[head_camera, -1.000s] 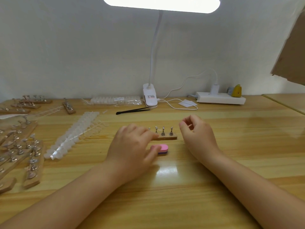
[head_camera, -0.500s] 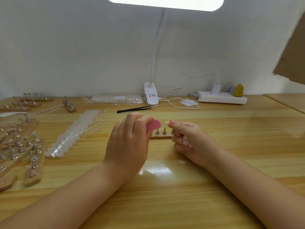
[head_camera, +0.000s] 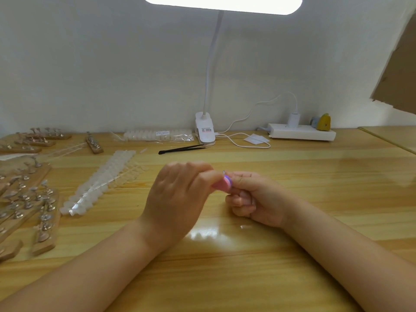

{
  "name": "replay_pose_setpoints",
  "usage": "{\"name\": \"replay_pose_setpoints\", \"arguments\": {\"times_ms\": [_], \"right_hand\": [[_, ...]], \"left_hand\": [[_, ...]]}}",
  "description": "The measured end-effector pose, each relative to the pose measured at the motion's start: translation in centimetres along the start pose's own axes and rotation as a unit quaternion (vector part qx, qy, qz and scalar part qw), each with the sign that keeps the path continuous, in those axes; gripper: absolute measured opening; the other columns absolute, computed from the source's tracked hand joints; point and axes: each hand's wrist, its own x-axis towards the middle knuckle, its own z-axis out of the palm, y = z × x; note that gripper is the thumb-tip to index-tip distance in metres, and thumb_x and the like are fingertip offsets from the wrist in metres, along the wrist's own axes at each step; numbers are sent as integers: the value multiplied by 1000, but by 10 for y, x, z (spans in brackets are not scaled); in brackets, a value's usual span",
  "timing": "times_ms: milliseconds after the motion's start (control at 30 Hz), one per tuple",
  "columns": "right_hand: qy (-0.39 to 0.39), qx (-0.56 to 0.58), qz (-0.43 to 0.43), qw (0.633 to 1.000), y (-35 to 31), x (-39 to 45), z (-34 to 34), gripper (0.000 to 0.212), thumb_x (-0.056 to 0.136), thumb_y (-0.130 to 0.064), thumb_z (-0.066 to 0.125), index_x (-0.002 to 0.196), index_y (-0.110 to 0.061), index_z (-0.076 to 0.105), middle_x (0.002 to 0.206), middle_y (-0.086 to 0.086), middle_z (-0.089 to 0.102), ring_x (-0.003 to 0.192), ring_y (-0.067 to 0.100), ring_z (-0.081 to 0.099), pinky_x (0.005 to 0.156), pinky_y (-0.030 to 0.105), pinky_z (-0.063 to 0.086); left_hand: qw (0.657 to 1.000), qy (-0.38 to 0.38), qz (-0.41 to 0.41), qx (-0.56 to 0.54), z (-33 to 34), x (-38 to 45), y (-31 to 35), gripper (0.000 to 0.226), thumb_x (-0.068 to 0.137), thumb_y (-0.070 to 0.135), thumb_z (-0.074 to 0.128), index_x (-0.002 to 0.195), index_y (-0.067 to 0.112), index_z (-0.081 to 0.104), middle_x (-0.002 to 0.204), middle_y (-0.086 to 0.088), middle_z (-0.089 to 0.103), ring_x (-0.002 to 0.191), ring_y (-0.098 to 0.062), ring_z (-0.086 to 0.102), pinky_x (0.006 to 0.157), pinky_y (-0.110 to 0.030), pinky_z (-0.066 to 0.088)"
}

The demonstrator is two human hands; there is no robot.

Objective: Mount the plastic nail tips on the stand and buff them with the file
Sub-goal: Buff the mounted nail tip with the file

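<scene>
My left hand (head_camera: 175, 199) holds a pink buffing file (head_camera: 222, 184) between thumb and fingers, a little above the wooden table (head_camera: 315, 188). My right hand (head_camera: 258, 199) is curled, and its thumb and forefinger pinch a small nail tip (head_camera: 224, 172) against the file's right end. Only a tiny glinting bit of the tip shows above the file. The small wooden stand with metal pegs is hidden behind my two hands.
Strips of clear nail tips (head_camera: 99, 183) lie left of my hands, with several wooden peg stands (head_camera: 27, 199) at the far left. Black tweezers (head_camera: 180, 149), a bag of tips (head_camera: 157, 135), a clip lamp (head_camera: 203, 131) and a power strip (head_camera: 301, 131) sit along the back.
My left hand picked the pink file up off the table and raised it. My right hand moved left to meet it, and both hands now cover the stand.
</scene>
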Motion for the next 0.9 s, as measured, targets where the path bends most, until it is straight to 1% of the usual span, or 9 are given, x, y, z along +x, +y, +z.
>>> {"name": "replay_pose_setpoints", "arguments": {"times_ms": [67,100,267,333,433,533,700,833,900], "right_hand": [[-5,-13,-6,1000,0,0,1,16,83,-22,56,82,-7,54,52,-3,46,41,4,40,35,13,20],[-6,-15,-5,1000,0,0,1,16,84,-22,56,85,-6,53,52,-2,47,41,4,40,35,13,21],[9,8,14,1000,-1,1,-1,15,84,-21,55,74,-14,64,58,-4,37,45,6,41,34,13,21],[3,-1,10,1000,0,1,0,10,82,-20,56,80,-11,59,57,-3,40,44,6,41,34,13,22],[-11,-30,2,999,2,1,1,14,83,-19,55,87,-6,51,53,-1,47,43,6,40,34,14,24],[0,-34,5,999,1,1,1,12,83,-20,55,85,-9,52,57,-2,51,44,6,41,35,14,22],[15,-23,7,1000,1,2,1,10,83,-21,55,84,-12,51,65,-2,47,45,6,40,35,13,22],[13,-30,2,999,1,2,1,10,80,-19,57,84,-11,52,58,-4,47,43,5,39,35,13,22],[21,-9,10,1000,0,2,0,8,83,-19,55,83,-11,52,58,-3,38,43,5,38,34,13,22]], "left_hand": [[999,-8,47,-6,2,1,4,30,90,11,67,111,27,52,107,4,60,85,-19,61,81,-32,42],[999,-19,43,-2,3,0,4,34,88,10,70,111,28,52,108,6,58,85,-18,59,82,-31,41],[995,-54,-82,-11,1,-3,-2,47,78,10,79,108,32,50,105,2,61,77,-23,59,80,-32,33],[998,-26,-50,-24,1,-1,1,43,82,11,77,109,32,52,105,3,60,76,-21,59,81,-31,35],[999,-13,29,-30,2,1,7,37,86,8,71,110,31,53,107,6,58,76,-16,57,82,-29,37],[999,-34,-9,-21,1,1,6,49,79,6,76,111,32,50,99,2,64,74,-19,58,81,-31,38],[999,-21,-34,-12,-1,1,4,23,93,19,60,110,29,48,94,-2,63,79,-22,61,81,-34,39],[999,-45,-19,18,4,-3,4,51,77,3,74,113,29,48,95,-3,61,76,-22,56,80,-35,38],[996,-65,-40,42,4,-4,-1,58,71,-1,77,112,28,48,96,-5,60,75,-25,57,79,-36,38]]}}
